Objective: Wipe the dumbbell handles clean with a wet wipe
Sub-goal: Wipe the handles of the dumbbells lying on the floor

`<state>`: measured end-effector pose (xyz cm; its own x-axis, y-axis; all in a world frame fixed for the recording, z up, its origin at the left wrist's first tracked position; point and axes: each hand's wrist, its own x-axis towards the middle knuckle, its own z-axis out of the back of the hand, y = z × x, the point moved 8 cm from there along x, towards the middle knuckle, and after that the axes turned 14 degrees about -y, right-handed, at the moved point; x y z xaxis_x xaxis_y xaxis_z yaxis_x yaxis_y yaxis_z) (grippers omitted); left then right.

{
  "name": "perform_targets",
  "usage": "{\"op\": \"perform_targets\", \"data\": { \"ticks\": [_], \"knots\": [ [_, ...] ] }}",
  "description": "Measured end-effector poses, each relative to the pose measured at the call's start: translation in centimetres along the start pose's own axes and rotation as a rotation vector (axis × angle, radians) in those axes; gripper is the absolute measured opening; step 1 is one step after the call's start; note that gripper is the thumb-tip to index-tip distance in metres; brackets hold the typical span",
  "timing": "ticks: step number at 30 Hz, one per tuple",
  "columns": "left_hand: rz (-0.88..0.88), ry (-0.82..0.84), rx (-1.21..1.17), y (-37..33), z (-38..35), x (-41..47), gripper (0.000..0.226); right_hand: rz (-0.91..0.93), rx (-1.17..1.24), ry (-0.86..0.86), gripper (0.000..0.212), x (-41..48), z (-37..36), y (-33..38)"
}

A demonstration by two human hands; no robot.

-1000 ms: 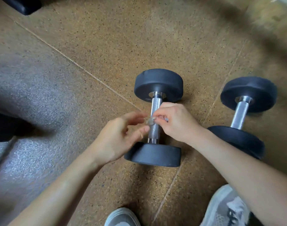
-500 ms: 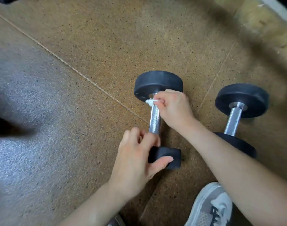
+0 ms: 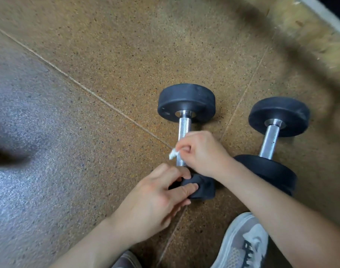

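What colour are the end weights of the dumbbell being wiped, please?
Black end weights, clearest in the head view.

Wide-open floor (image 3: 84, 147) to the left and far side. On the right, the second dumbbell (image 3: 279, 115) crowds in near the first dumbbell (image 3: 185, 101), sneaker (image 3: 246, 242) blocking the near-right corner.

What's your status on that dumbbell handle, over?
Right grip pinches wet wipe at near dumbbell handle. Left grip holds its near weight head. Second dumbbell untouched, nothing in the way.
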<state>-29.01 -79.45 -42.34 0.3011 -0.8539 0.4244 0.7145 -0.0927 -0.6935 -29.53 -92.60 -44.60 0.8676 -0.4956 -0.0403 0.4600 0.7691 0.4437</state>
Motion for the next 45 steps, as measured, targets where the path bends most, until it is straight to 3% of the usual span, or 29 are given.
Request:
{"op": "perform_targets", "data": {
  "ticks": [2,5,6,11,16,21,25,27,31,35,40,41,45],
  "knots": [
    [-0.043,0.008,0.026,-0.7,-0.7,0.1,0.024,-0.024,-0.010,0.015,0.019,0.5,0.2,-0.8],
    [-0.081,-0.006,0.140,-1.2,-1.6,0.2,0.026,-0.098,-0.048,-0.174,0.021,2.8,2.1,-2.7],
    [-0.069,-0.006,0.169,-1.0,-1.8,0.2,0.027,-0.093,-0.054,-0.163,0.022,2.7,2.2,-2.8],
    [-0.080,0.038,0.191,-1.3,-2.6,0.9,0.032,-0.022,-0.092,0.241,0.022,-0.6,-0.1,-1.3],
    [-0.096,0.082,0.185,-1.8,-3.2,1.7,0.032,-0.042,-0.129,-0.060,0.020,2.0,2.1,-2.9],
    [-0.036,0.103,0.134,-1.1,-3.5,1.4,0.030,-0.049,-0.031,0.144,0.014,-0.7,0.5,-2.3],
    [-0.002,0.082,0.094,-0.7,-2.1,0.7,0.028,-0.092,-0.057,-0.230,0.017,2.9,1.8,-3.6],
    [0.024,0.060,0.089,-0.3,-1.3,0.3,0.026,-0.129,-0.021,-0.321,0.015,2.4,1.7,-3.6],
    [0.070,0.043,0.058,0.2,-0.1,0.0,0.023,-0.038,-0.032,-0.081,0.011,-0.2,0.0,-0.8],
    [0.006,0.040,0.128,-0.4,-0.7,-0.1,0.026,-0.086,-0.219,-0.146,0.015,4.1,1.1,-1.5],
    [-0.089,-0.002,0.194,-1.8,-1.6,0.2,0.030,-0.105,-0.199,0.225,0.013,-0.4,-1.0,-0.6],
    [-0.110,-0.004,0.192,-2.1,-1.7,0.4,0.029,-0.097,-0.226,0.219,0.013,0.3,-0.7,-0.9],
    [-0.047,-0.027,0.125,-1.6,-1.6,0.0,0.026,-0.098,-0.332,-0.078,0.016,3.6,2.1,-2.4]
  ]
}}
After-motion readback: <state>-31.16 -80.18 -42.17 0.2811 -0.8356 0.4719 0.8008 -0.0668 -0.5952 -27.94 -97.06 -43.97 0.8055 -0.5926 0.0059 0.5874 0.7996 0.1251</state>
